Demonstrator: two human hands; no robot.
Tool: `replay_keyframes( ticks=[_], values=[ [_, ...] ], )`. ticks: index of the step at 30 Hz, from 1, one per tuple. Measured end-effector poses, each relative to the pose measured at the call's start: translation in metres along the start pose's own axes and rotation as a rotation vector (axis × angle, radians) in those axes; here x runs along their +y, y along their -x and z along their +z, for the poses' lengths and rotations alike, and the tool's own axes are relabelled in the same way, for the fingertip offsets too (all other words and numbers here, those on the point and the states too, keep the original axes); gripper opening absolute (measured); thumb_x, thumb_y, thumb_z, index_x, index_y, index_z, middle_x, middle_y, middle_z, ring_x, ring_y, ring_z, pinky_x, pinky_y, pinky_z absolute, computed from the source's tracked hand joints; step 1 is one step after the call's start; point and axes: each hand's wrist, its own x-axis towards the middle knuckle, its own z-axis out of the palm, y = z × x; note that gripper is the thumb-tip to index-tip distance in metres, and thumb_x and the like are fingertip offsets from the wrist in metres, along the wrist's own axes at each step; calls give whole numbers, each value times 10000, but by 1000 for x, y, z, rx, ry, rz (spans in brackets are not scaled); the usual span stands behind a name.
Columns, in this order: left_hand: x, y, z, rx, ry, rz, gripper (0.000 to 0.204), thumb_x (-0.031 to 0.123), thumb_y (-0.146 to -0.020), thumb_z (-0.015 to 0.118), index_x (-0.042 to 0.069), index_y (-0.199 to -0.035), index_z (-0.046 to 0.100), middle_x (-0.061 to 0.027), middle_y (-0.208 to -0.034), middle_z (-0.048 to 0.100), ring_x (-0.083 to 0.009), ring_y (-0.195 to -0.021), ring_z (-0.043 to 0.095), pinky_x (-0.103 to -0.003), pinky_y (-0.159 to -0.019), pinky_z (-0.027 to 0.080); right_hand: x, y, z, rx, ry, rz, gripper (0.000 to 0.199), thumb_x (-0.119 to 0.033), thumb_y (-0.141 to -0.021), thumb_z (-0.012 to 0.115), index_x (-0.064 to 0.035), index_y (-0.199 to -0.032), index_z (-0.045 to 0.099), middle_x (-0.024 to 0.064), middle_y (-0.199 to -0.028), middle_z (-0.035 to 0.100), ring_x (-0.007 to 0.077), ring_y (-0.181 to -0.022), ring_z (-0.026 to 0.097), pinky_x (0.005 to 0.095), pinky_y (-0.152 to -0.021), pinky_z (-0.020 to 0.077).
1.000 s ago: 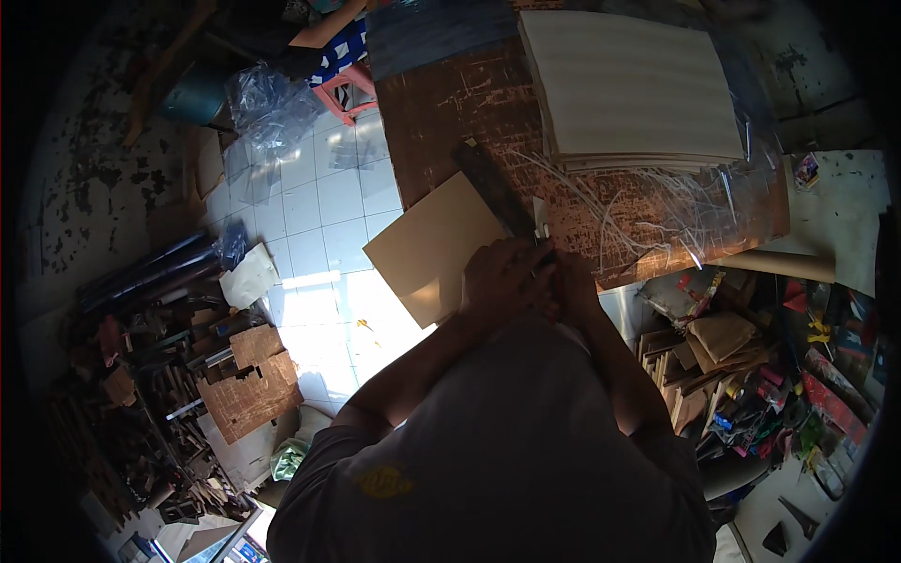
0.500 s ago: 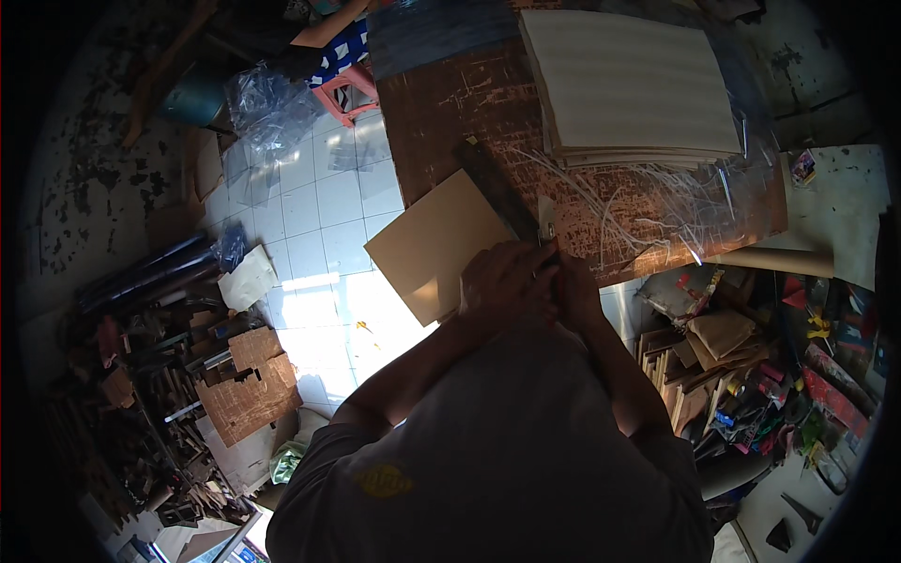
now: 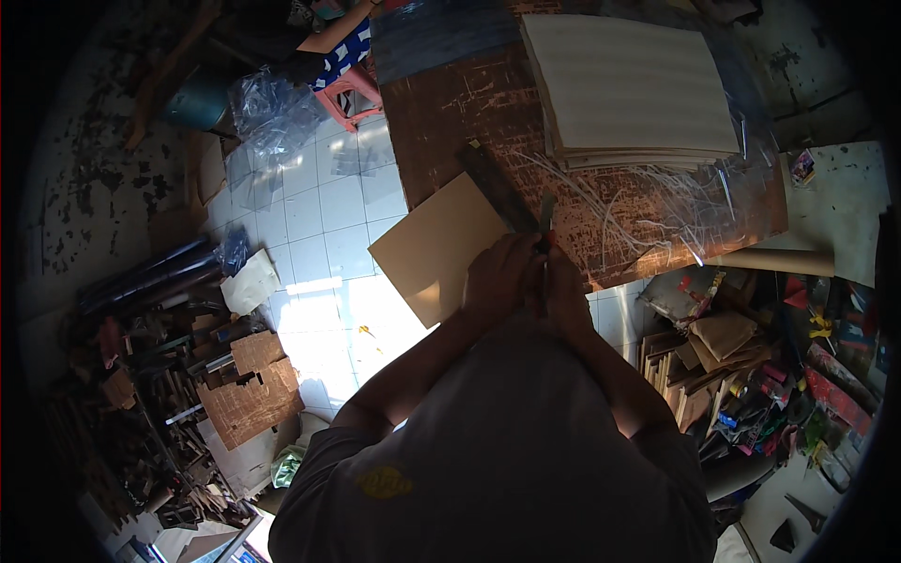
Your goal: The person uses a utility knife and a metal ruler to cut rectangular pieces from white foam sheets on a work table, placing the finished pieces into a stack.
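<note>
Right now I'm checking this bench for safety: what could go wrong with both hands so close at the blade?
The left hand presses the tan sheet by the dark straightedge, right next to the knife in the right hand; a slip could reach its fingers. The sheet overhangs the table edge and might tip. Loose offcut strips may snag the blade.

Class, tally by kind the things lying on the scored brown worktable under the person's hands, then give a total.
Loose tan board sheet: 1
Stack of pale sheets: 1
Dark straightedge: 1
Cardboard tube: 1
Total: 4
</note>
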Motion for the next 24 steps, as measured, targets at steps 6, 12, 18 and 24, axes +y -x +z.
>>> replay_keyframes(
  ticks=[6,12,18,24],
  values=[
    [-5,-9,-16,-299,-120,-31,435,351,-961,703,59,-1267,600,-132,-1051,666,-323,-939,702,-451,-803,574,1,-1,0,16,73,-68,615,-499,-1139,301,-38,-896,628,21,-595,570,99,-479,505,270,-453,376],
    [-16,-6,-15,-423,-156,-37,503,343,-959,663,26,-1336,563,-149,-1069,662,-311,-909,697,-460,-774,559,-19,17,12,12,455,-386,500,-437,-1139,321,-29,-1056,597,43,-680,593,117,-561,542,311,-514,412],
    [-6,-5,-7,-370,-67,-132,362,304,-968,631,13,-1176,571,-192,-1000,701,-390,-901,702,-516,-794,557,2,9,5,3,452,-386,432,-364,-1134,336,-11,-1048,570,92,-699,550,218,-575,554,368,-553,431],
    [-15,1,-2,-289,-30,-116,425,332,-1031,565,23,-1322,588,-158,-837,711,-341,-765,725,-477,-695,583,-2,9,7,11,670,-573,415,-339,-1129,329,-2,-1076,565,149,-770,595,269,-681,623,400,-612,467]
  ],
)
